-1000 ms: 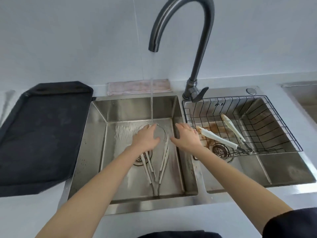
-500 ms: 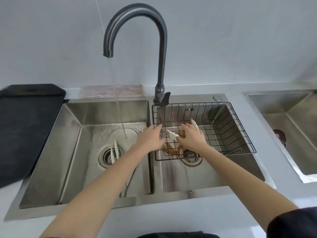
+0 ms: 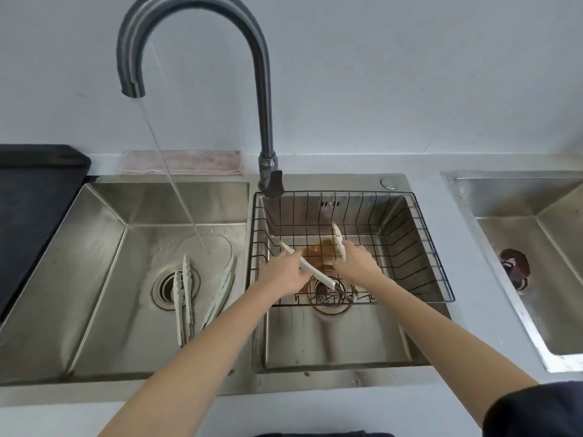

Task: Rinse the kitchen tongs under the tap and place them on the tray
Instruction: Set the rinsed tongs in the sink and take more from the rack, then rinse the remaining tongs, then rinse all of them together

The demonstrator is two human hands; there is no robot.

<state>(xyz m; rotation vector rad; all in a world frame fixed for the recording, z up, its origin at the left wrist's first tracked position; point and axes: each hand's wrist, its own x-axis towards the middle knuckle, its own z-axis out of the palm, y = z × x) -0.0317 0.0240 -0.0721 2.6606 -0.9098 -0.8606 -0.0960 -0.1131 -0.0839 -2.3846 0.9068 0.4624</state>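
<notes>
Since the earlier frames both hands have left the left basin, where they were over two pairs of tongs beneath the stream, and reached across into the wire basket in the right basin.

Head view: the left hand (image 3: 282,272) lies against one white arm of the splayed tongs (image 3: 310,268) in the basket, fingers curled at it, though whether its grip has closed around that arm I cannot tell. The right hand (image 3: 358,261) has its grip closed on the other white arm, which stands up tilted toward the basket's back wall. The metal hinge end of these tongs rests low, near the right drain (image 3: 328,298). The wire basket (image 3: 419,241) sits inside the right basin, with a brown stain on the basin floor under the hands.

In the left basin (image 3: 104,247) two more pairs of white-tipped tongs (image 3: 184,291) lie loose on the floor, one across the drain, the other just to its right. Water falls from the dark tap (image 3: 189,26) onto the basin floor just beyond their tips. A dark tray (image 3: 34,190) rests on the bench at far left, well apart from the hands. A pinkish cloth (image 3: 181,162) lies behind the left basin.
</notes>
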